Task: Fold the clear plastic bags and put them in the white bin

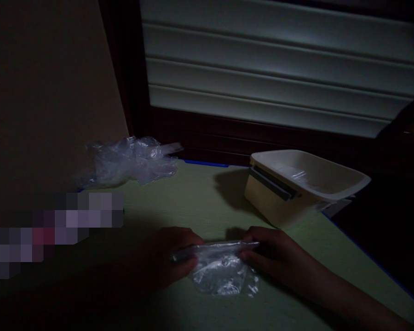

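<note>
A small clear plastic bag (222,271) hangs between my two hands near the front of the green table, its upper edge stretched roughly level. My left hand (175,255) pinches one end of that edge between thumb and fingers; the hand is in deep shadow. At the other end, my right hand (271,250) grips the bag in the same way. Whether anything lies inside the bag cannot be made out in the dim light.
A cream plastic bin (272,197) stands tilted at the table's right edge. Crumpled clear plastic bags (134,158) lie at the back left of the green table (193,197). A pixelated patch covers the left side. Behind are pale horizontal slats (262,69).
</note>
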Demonstrator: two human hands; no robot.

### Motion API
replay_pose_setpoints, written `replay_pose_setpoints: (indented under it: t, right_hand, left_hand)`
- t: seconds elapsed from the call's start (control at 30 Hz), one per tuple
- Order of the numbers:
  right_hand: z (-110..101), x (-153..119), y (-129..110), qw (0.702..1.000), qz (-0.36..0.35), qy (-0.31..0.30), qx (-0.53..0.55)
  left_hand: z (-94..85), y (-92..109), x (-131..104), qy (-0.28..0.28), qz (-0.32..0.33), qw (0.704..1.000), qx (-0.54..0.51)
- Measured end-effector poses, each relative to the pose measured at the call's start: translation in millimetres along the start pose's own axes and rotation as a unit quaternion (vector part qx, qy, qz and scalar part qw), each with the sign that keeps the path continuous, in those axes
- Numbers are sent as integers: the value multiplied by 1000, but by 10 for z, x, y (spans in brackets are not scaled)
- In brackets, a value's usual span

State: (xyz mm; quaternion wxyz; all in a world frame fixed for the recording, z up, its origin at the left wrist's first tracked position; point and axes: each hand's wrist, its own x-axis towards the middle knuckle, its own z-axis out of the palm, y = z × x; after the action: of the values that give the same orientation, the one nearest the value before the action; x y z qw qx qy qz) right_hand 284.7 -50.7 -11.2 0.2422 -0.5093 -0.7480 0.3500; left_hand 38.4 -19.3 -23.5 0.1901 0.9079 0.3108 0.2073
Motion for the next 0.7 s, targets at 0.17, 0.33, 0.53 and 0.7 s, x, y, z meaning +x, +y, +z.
replay_pose_setpoints:
  t: [0.17, 0.33, 0.53, 0.7]
  right_hand:
    - [-9, -19, -3, 999, -17, -4, -29]
    - [-24, -14, -46, 995, -41, 1, -92]
    - [-61, -30, -68, 979, -115, 1, -166]
    - [-109, -69, -117, 955, -125, -28, -269]
  left_hand:
    - [18, 10, -37, 13, 13, 1000, 13]
    - [25, -2, -34, 3, 48, 999, -9]
    - [21, -39, -30, -25, 137, 989, 53]
    - [-35, -65, -31, -26, 196, 970, 141]
